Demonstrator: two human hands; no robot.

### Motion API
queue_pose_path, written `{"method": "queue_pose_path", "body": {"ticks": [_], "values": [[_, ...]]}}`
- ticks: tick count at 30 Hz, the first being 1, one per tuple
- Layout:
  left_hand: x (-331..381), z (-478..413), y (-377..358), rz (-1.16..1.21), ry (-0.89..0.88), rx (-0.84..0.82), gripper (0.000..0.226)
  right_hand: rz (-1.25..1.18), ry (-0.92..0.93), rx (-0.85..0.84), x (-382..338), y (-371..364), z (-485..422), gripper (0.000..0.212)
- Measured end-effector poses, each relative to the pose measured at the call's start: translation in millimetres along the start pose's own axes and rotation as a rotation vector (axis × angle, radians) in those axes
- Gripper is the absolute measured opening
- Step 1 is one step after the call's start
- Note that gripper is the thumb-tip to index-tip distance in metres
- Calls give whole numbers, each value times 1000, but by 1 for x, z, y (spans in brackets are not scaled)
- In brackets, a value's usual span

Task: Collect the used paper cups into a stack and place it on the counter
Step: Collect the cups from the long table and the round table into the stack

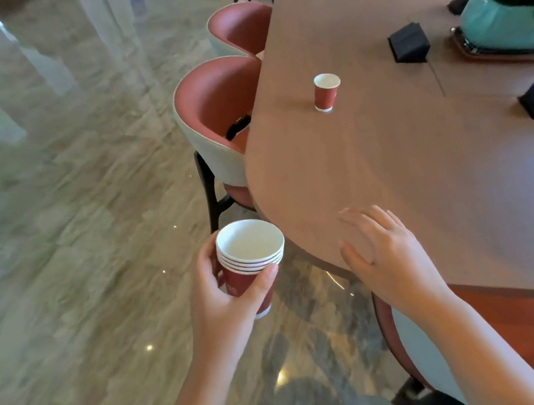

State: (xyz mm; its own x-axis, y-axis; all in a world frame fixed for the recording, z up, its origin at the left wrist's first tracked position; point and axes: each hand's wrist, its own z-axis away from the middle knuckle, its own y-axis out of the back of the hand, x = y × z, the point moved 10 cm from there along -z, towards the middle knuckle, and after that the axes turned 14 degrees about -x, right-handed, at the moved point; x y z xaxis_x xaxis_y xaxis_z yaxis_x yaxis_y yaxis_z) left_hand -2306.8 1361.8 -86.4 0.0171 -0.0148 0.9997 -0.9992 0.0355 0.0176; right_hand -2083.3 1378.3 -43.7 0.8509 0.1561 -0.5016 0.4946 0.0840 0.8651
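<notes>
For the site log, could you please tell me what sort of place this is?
Probably an office or hotel meeting lounge: a long wooden table lined with red upholstered chairs, small black boxes on it that look like power sockets, a potted plant, and a polished stone floor.

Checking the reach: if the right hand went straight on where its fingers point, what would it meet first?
Likely the lone red paper cup standing on the wooden table; only bare tabletop lies between it and the right hand, though the line is uncertain.
</notes>
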Motion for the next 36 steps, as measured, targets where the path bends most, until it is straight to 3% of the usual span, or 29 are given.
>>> {"method": "queue_pose_path", "body": {"ticks": [7, 13, 22, 30, 36], "values": [[-36, -77, -16, 54, 85, -95, 67, 10, -113, -12, 32, -9, -79, 35], [-33, -182, -29, 24, 86, -144, 61, -16, -103, -65, 60, -13, -172, 36], [-16, -322, -56, -65, 51, -205, 66, -47, -140, 31, 115, 24, -277, 33], [-43, -421, -73, -159, 76, -345, 75, -25, -349, 55, 173, 29, -343, 33], [-34, -501, -112, -170, 29, -557, 63, -17, -551, 90, 207, 33, -382, 30]]}}
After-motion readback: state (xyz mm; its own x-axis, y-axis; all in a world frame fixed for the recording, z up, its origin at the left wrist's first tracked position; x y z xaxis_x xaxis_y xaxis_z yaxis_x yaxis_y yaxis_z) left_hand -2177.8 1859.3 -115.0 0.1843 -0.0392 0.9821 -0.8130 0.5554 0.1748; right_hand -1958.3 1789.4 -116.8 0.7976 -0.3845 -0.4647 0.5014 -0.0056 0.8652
